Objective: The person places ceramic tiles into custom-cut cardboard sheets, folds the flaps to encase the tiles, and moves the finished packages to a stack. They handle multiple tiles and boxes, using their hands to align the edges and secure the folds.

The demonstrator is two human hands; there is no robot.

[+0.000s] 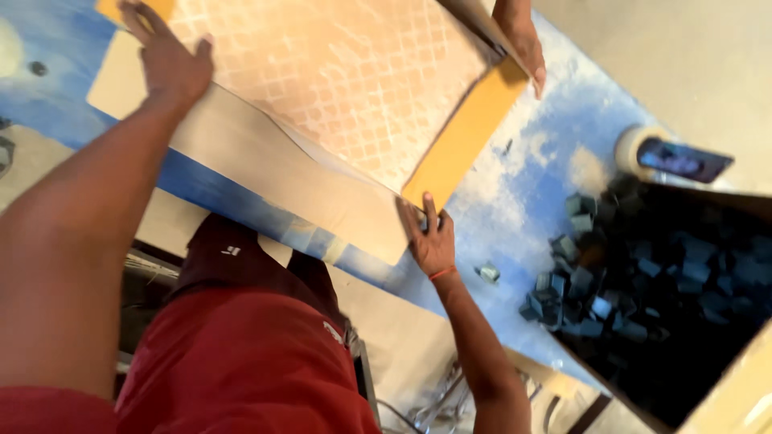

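A large flat panel (pixel 354 80) with a pale lattice pattern and a yellow-orange edge (pixel 466 133) lies tilted over a tan board (pixel 265 161) on a blue worktable (pixel 531 185). My left hand (pixel 169 60) grips the panel's far left edge, fingers spread over it. At the panel's near corner, my right hand (pixel 430 237) holds on from below with the fingers curled up; a red band is on its wrist. Another person's hand (pixel 521 40) holds the panel's far right corner.
An open cardboard box (pixel 724 402) at the right is full of small dark blocks (pixel 643 289), with several spilled onto the dusty table. A tape roll (pixel 635 145) with a phone (pixel 683 159) on it stands behind the box. My red shirt (pixel 241 362) fills the bottom.
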